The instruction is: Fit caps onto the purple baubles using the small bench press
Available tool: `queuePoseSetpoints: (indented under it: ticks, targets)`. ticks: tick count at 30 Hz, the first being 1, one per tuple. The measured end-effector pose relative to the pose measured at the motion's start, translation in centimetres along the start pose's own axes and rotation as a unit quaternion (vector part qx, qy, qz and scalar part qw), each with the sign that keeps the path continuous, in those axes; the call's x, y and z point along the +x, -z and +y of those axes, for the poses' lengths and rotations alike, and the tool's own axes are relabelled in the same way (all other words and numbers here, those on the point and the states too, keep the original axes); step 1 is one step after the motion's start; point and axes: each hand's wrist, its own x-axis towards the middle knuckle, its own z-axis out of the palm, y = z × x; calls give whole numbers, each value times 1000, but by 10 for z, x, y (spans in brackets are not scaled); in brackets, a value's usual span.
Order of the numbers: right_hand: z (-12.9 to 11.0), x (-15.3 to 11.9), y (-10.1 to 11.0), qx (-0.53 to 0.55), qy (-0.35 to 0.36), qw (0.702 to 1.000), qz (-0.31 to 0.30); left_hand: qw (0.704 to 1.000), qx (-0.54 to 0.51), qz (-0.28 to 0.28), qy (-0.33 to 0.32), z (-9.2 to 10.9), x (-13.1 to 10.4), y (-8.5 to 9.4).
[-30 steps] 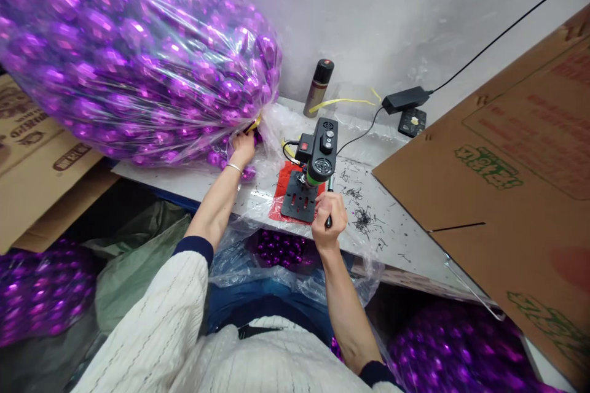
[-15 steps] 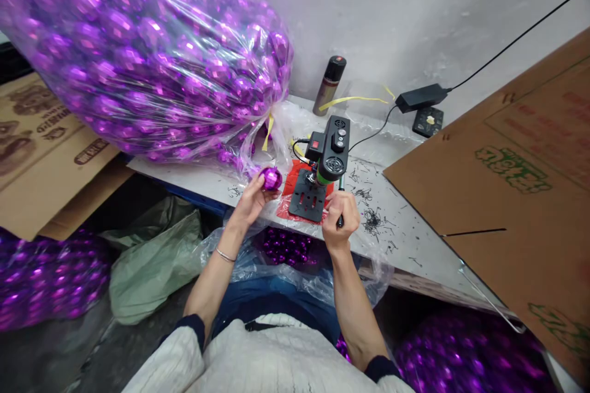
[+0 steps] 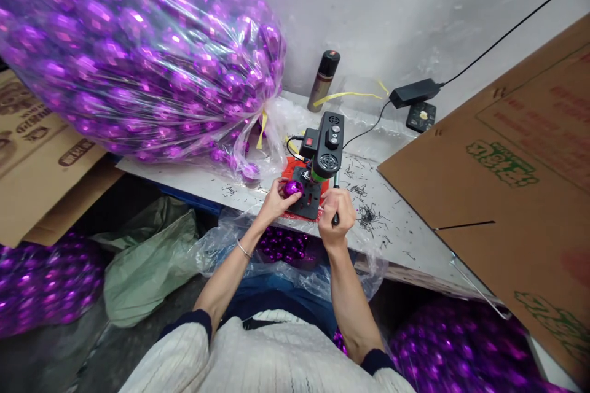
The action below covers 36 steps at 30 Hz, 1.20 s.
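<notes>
My left hand (image 3: 278,199) holds a shiny purple ball (image 3: 294,189) between thumb and fingers, over the left part of the machine's black base plate (image 3: 307,204). My right hand (image 3: 337,212) is closed around the black-ended lever (image 3: 335,219) at the right side of the small black machine (image 3: 328,144). The machine stands on a red sheet (image 3: 289,167) near the table's front edge. Its head is above and right of the ball.
A big clear bag of purple balls (image 3: 152,61) fills the back left. Behind the machine are a spray can (image 3: 324,81) and a power adapter (image 3: 415,93). Black scraps (image 3: 367,215) lie on the table (image 3: 401,236). A cardboard box (image 3: 502,196) stands at right.
My left hand has moved right with the purple ball, from beside the machine to over its base plate. My right hand stays on the lever. The view has shifted slightly.
</notes>
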Motion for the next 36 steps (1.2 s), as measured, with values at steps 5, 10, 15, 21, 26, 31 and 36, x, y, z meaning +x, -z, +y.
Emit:
queuePoseSetpoints:
  ticks: [5, 10, 15, 21, 26, 31, 36]
  targets:
    - [-1, 1, 1, -2, 6, 1000, -2, 984, 160, -6, -73, -3, 4, -1]
    - [-1, 1, 1, -3, 6, 1000, -3, 959, 247, 2, -137, -13, 5, -3]
    - [-3, 3, 2, -16, -7, 1000, -5, 949, 260, 5, -181, -22, 8, -4]
    - [-9, 21, 3, 2, -37, 999, 20, 933, 283, -44, -217, -16, 15, -4]
    - [-11, 33, 5, -4, -67, 998, 17, 938, 260, -66, -220, -19, 20, -13]
    - [-11, 32, 6, -2, -58, 998, 11, 937, 241, -86, -238, -27, 15, -14]
    - [-12, 30, 7, -1, -53, 999, 4, 933, 240, -116, -244, -25, 17, -7]
